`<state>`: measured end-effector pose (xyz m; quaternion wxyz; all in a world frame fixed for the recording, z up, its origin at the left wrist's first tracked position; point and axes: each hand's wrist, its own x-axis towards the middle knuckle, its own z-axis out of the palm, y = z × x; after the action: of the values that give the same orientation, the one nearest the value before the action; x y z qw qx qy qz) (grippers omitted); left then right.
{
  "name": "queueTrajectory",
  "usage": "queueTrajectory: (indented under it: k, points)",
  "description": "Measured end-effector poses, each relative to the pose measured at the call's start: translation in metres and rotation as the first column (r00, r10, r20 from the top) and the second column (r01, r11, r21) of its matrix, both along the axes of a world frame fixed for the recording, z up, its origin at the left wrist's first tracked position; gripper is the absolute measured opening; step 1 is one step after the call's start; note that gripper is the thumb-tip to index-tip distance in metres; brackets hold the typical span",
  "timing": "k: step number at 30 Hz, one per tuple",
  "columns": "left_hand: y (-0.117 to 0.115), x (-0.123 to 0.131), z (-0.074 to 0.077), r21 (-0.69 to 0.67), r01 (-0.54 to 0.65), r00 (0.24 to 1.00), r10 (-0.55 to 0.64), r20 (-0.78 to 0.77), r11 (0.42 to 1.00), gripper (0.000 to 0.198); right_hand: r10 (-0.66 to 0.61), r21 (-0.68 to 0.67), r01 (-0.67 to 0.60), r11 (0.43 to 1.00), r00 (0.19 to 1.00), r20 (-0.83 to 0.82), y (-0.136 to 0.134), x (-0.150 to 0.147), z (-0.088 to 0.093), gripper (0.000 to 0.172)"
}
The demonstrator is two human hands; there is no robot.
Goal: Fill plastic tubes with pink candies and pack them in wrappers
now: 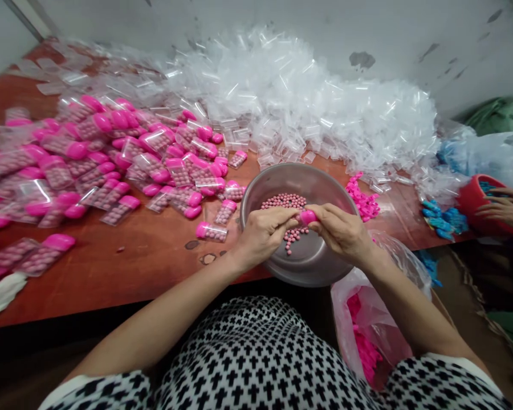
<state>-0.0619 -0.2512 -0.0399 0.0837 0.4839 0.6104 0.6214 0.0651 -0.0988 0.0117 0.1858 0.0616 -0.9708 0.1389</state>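
Observation:
Over a metal bowl (263, 188) of small pink beads (284, 201), my left hand (263, 230) and my right hand (341, 230) meet around one small pink-capped packet (306, 217). Both hands are closed on it, fingertips pinching at the pink cap. The rest of the packet is hidden inside my left fingers. The bowl overhangs the near edge of the reddish-brown table (154, 256).
Several filled pink-capped packets (111, 165) cover the table's left. A heap of empty clear bags (308, 108) lies at the back. Loose pink caps (363, 202) sit right of the bowl, a plastic bag of pink caps (365, 336) below. Another person's hand (504, 208) reaches into a red bowl (474, 199) near blue pieces (444, 219).

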Motion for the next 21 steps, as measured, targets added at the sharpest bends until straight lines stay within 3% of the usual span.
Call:
queueTrajectory:
  k: [4, 6, 11, 17, 19, 21]
  points:
    - [0.0, 0.003, 0.0, -0.018, -0.016, 1.0, 0.015, -0.003, 1.0, 0.02, -0.037, 0.165, 0.038, 0.986, 0.999, -0.012, -0.004, -0.001, -0.007, 0.035]
    - [0.001, 0.004, -0.001, -0.021, -0.022, 1.0, 0.022, 0.017, 1.0, 0.02, -0.056, 0.175, 0.063, 0.983, 0.998, -0.043, -0.005, -0.003, -0.012, 0.035]
    - [0.007, -0.001, -0.003, -0.069, 0.022, 0.955, 0.0, 0.298, 0.997, 0.02, -0.096, -0.022, 0.095, 0.995, 0.99, -0.1, -0.001, -0.014, -0.021, 0.038]
    - [0.01, -0.009, 0.005, -0.07, 0.182, 0.749, -0.092, 0.656, 0.981, 0.045, -0.148, -0.244, 0.158, 0.957, 0.987, 0.06, 0.014, -0.011, -0.014, 0.053]
    - [0.001, -0.017, 0.01, -0.106, 0.136, 0.751, -0.033, 0.659, 0.985, 0.046, -0.203, -0.338, 0.211, 0.917, 0.977, 0.058, 0.024, 0.003, -0.007, 0.056]
    - [-0.016, -0.033, 0.011, -0.157, -0.032, 0.836, 0.113, 0.537, 0.987, 0.039, -0.314, -0.416, 0.308, 0.856, 0.948, 0.056, 0.037, 0.027, -0.001, 0.052]
